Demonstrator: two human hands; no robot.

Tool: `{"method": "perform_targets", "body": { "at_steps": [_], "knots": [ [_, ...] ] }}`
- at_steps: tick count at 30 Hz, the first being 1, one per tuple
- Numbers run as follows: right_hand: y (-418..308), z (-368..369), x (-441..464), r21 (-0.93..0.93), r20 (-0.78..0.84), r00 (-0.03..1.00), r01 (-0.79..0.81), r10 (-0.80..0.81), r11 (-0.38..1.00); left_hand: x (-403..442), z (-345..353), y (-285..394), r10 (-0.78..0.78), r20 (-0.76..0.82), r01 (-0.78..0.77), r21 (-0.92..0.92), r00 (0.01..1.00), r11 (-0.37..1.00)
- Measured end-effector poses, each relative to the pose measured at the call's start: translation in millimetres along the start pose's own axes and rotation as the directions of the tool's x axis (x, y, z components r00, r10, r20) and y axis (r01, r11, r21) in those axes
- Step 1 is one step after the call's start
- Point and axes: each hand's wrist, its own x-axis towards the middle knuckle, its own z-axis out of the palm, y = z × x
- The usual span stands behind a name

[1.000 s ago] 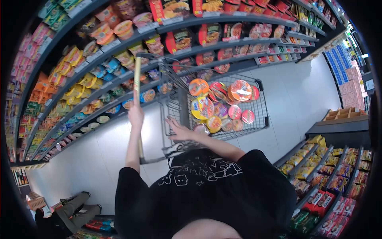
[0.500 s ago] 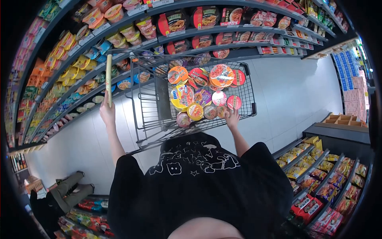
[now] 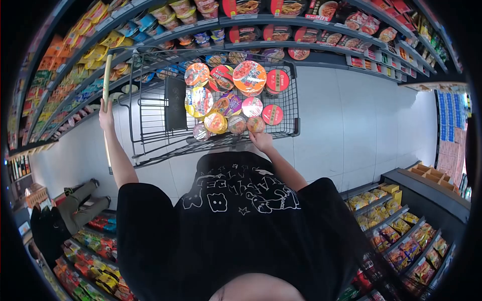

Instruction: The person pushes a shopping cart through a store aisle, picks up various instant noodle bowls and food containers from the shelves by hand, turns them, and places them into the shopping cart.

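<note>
The black wire shopping cart [image 3: 297,93] stands in front of me, holding several cup and bowl noodles. My left hand [image 3: 106,115] is wrapped round its pale yellow handle bar [image 3: 107,75]. At the near side of the basket, my right hand [image 3: 260,142] has its fingers curled against a small noodle cup [image 3: 256,124]; the fingertips are partly hidden. Beside that cup are a red-lidded cup [image 3: 272,115] and a brownish-lidded cup [image 3: 237,124]. Farther in sit a large orange noodle bowl [image 3: 249,77] and a yellow-and-white bowl [image 3: 199,101].
Shelves of noodle bowls [image 3: 241,34] line the far side, close to the cart. Grey floor [image 3: 346,110] stretches to the right. Bagged goods [image 3: 396,226] fill a rack at lower right. Another person [image 3: 63,215] is at lower left, near a packet rack [image 3: 95,256].
The cart and its contents have shifted left and up in view, with both hands. My right hand has moved a little along the basket's near side, and the small cup sits slightly differently.
</note>
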Motion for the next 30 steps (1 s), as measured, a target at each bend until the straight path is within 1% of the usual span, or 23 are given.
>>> {"method": "perform_targets", "body": {
  "at_steps": [2,3,4,5,6,7,8,9,10,12,13,14,16,17,19,20,22,23,25,26,27,29,30],
  "knots": [
    [22.0,-2.9,-3.6,-0.004,-0.062,0.988,0.139,-0.139,0.990,-17.5,-2.3,9.8,-0.061,-0.029,0.061,0.005,0.998,0.998],
    [28.3,-2.8,1.9,-0.008,-0.057,0.987,0.147,-0.148,0.989,-10.4,-1.5,-3.0,-0.069,-0.010,0.068,-0.057,0.998,0.996],
    [33.1,1.3,10.6,0.141,-0.029,0.993,0.113,-0.110,0.984,-8.6,-4.3,-8.6,-0.075,0.011,0.075,-0.117,0.997,0.990],
    [39.9,5.5,18.0,0.288,0.003,0.997,0.073,-0.077,0.955,-12.2,-5.3,-13.0,-0.080,0.006,0.080,-0.113,0.997,0.990],
    [57.8,25.6,33.6,0.290,0.005,0.996,0.081,-0.086,0.954,-22.8,-9.9,-7.8,-0.086,0.008,0.086,-0.108,0.996,0.990],
    [82.0,54.5,56.8,0.653,0.019,0.986,-0.139,0.168,0.744,-31.5,-15.4,-3.9,-0.090,0.005,0.090,-0.106,0.996,0.990],
    [98.6,62.0,82.0,0.892,0.123,0.918,-0.268,0.377,0.364,-44.6,-19.8,-1.1,-0.029,-0.010,0.028,-0.146,1.000,0.989],
    [100.9,58.5,93.4,0.914,0.185,0.890,-0.312,0.417,0.261,-49.3,-21.8,-1.6,-0.013,-0.035,0.009,-0.123,0.999,0.992],
    [103.1,59.5,96.1,0.896,0.200,0.883,-0.339,0.424,0.285,-52.8,-23.1,-0.4,0.001,-0.064,-0.008,-0.098,0.998,0.995],
    [105.2,70.2,104.6,0.843,0.203,0.875,-0.385,0.439,0.377,-65.7,-28.5,9.2,-0.003,-0.053,-0.006,-0.172,0.999,0.985],
    [105.7,74.2,110.2,0.823,0.206,0.868,-0.404,0.452,0.400,-68.0,-26.6,4.7,0.006,-0.051,-0.014,-0.158,0.999,0.987],
    [106.8,78.1,115.8,0.809,0.217,0.856,-0.427,0.469,0.405,-65.8,-25.2,1.6,0.015,-0.053,-0.023,-0.145,0.998,0.989],
    [109.5,85.3,125.7,0.784,0.248,0.824,-0.480,0.510,0.394,-64.2,-24.8,10.6,-0.014,-0.068,0.014,0.007,0.998,1.000],
    [111.4,88.7,126.1,0.767,0.267,0.801,-0.513,0.535,0.385,-63.7,-27.8,15.2,-0.018,-0.093,0.019,0.003,0.996,1.000],
    [106.7,95.3,133.6,0.742,0.283,0.771,-0.553,0.570,0.380,-61.3,-34.2,23.4,0.010,-0.024,-0.011,-0.056,1.000,0.998],
    [103.9,99.0,136.9,0.730,0.287,0.757,-0.570,0.587,0.378,-58.4,-32.6,24.3,0.012,-0.027,-0.013,-0.053,1.000,0.999],
    [100.2,107.2,136.9,0.708,0.297,0.732,-0.600,0.613,0.373,-52.5,-29.1,25.6,0.026,-0.093,-0.025,0.017,0.995,1.000],
    [101.2,110.1,133.3,0.697,0.300,0.721,-0.613,0.625,0.372,-52.8,-24.9,25.3,0.025,-0.101,-0.024,0.012,0.995,1.000],
    [99.8,113.5,126.0,0.681,0.312,0.698,-0.637,0.645,0.361,-60.6,-17.3,23.6,0.106,-0.234,-0.050,0.234,0.966,0.971],
    [99.9,113.6,120.1,0.671,0.318,0.683,-0.652,0.657,0.353,-63.0,-15.0,22.8,0.151,-0.275,-0.068,0.289,0.949,0.955],
    [100.2,114.2,118.7,0.663,0.323,0.674,-0.662,0.665,0.349,-63.6,-14.4,25.2,0.158,-0.281,-0.075,0.285,0.946,0.956],
    [107.0,120.2,121.9,0.657,0.311,0.669,-0.664,0.675,0.356,-67.5,-13.5,31.2,0.114,-0.308,-0.002,0.340,0.945,0.941],
    [109.3,124.7,127.9,0.652,0.297,0.673,-0.662,0.678,0.371,-66.9,-12.1,29.7,0.123,-0.318,-0.010,0.335,0.940,0.942]
  ]
}}
